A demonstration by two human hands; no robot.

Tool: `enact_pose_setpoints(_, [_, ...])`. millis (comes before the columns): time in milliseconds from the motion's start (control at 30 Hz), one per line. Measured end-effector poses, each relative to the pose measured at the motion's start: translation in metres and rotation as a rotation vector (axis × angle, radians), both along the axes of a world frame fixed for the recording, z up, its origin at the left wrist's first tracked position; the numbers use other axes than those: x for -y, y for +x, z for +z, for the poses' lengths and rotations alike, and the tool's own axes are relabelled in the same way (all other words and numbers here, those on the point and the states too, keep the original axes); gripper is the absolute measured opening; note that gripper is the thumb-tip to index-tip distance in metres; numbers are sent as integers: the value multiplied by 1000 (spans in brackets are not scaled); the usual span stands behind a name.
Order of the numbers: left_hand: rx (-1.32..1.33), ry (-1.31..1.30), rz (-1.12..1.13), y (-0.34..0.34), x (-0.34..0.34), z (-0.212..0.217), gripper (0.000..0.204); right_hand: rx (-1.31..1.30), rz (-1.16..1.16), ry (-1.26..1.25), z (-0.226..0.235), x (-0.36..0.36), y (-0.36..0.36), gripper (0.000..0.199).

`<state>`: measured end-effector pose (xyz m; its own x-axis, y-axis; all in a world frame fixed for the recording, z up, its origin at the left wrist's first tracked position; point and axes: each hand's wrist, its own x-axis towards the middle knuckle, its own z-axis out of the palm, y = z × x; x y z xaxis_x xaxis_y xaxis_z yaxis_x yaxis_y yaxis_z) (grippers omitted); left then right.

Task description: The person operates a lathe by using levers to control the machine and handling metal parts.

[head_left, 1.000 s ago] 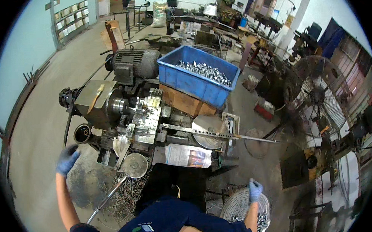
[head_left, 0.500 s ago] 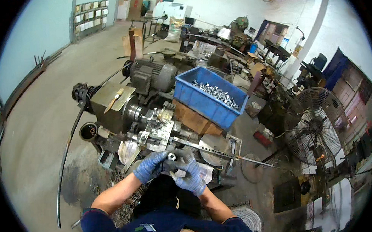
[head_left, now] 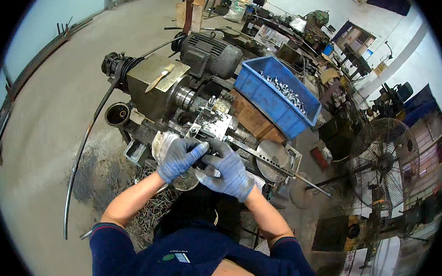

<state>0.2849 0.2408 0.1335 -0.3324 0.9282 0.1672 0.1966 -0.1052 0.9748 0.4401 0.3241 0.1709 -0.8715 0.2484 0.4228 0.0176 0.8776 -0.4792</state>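
The gloved left hand (head_left: 182, 159) and right hand (head_left: 226, 171) are held close together, fingers curled inward, just in front of the lathe's chip-strewn metal slide (head_left: 214, 124). Whether a part is pinched between them cannot be told, since the space is covered by the gloves. Loose metal parts (head_left: 284, 92) are piled in the blue crate (head_left: 265, 104), beyond the slide and to its right. For careful handling, anything held is best steadied by the fingertips of both hands, and glove fabric should be kept well clear of the spindle (head_left: 184, 97) and sharp chips.
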Motion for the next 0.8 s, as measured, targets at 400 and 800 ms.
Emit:
enact_pose_setpoints(400, [-671, -160, 422, -133, 95, 30, 38, 405, -192, 489, -3, -93, -127, 46])
enact_pose_setpoints(800, [-909, -720, 833, -210, 267, -85, 37, 571, -304, 316, -52, -126, -196, 53])
